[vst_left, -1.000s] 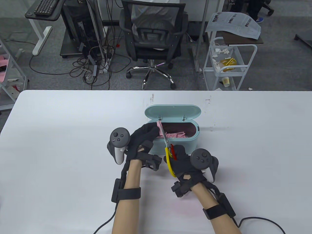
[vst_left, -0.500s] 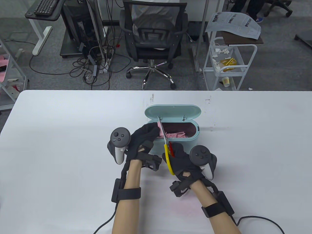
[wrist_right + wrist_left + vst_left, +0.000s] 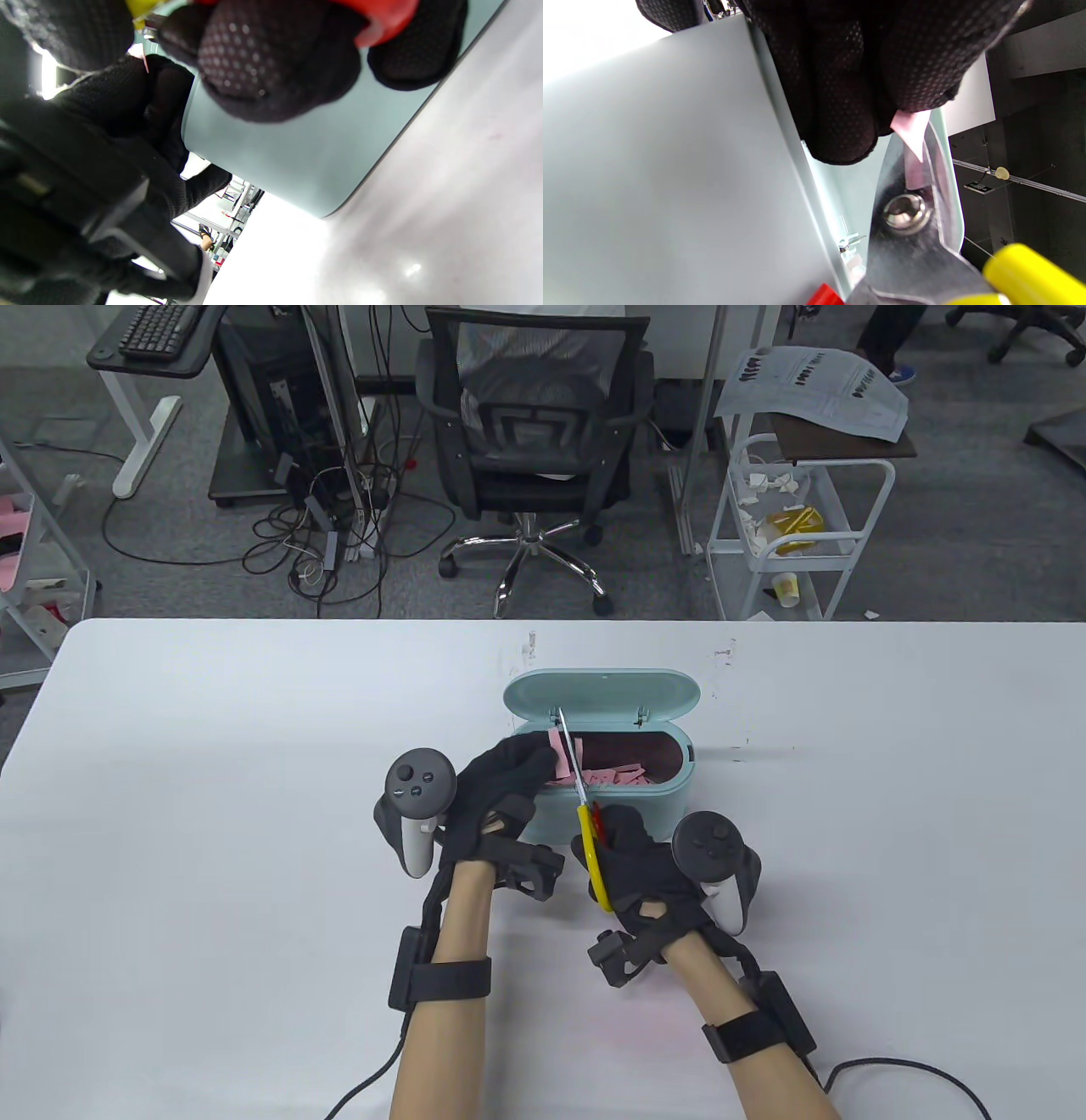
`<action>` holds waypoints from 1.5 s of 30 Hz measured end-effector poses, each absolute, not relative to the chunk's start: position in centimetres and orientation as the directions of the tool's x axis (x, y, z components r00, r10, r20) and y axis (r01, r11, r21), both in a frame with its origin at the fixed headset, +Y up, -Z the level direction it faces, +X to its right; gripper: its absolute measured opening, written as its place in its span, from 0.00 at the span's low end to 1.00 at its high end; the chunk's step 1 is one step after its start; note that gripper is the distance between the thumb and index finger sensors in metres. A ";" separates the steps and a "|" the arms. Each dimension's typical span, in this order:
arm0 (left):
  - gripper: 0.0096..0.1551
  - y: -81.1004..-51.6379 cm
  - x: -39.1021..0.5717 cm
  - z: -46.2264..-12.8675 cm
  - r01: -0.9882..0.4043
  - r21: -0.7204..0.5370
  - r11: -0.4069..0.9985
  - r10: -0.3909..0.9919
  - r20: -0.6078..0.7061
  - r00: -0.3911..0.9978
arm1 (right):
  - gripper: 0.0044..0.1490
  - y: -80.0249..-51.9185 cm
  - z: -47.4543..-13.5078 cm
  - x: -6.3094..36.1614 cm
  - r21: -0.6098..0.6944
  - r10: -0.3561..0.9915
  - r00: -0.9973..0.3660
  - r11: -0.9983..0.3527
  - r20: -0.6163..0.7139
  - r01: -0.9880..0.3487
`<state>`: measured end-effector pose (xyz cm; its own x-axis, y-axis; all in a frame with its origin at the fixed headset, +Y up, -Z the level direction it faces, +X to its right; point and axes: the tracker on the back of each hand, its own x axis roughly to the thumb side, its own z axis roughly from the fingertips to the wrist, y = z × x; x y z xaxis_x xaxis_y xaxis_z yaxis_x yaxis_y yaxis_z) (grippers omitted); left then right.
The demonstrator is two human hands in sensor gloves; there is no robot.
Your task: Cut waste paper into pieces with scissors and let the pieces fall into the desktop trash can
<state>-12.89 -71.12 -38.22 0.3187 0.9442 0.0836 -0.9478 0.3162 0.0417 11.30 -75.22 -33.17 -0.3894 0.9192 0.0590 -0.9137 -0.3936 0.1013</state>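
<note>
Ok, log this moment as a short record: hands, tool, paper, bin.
left hand: pinches the pink paper over the bin
right hand: grip on the scissors, fingers through the red and yellow handles
scissors: blades on the paper, above the bin opening
paper: a narrow piece showing past the left fingertips
bin: teal, lid tipped open at the back, pink scraps inside
table: white

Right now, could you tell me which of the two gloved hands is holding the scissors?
The right hand grips the yellow-and-red-handled scissors; the left hand pinches the pink paper.
</note>
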 end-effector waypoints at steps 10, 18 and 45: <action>0.17 -71.2 -13.0 -38.2 -0.959 0.035 0.282 0.956 0.079 0.284 | 0.57 -76.0 -32.3 12.4 0.181 0.881 -0.470 -0.473 0.065 -0.862; 0.17 -71.4 -13.2 -38.1 -0.971 0.040 0.234 0.969 0.066 0.237 | 0.59 -75.9 -31.0 11.6 0.125 0.748 -0.647 -0.663 0.147 -0.738; 0.17 -71.5 -13.3 -38.3 -0.971 0.047 0.232 0.969 0.072 0.235 | 0.50 -75.3 -31.5 10.8 -0.006 0.714 -0.676 -0.687 0.182 -0.727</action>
<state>-13.31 -71.50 -38.28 0.2353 0.9692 0.0723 -0.9715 0.2323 0.0471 10.82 -75.30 -31.52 -0.6762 0.7139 0.1819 -0.7267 -0.6869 -0.0056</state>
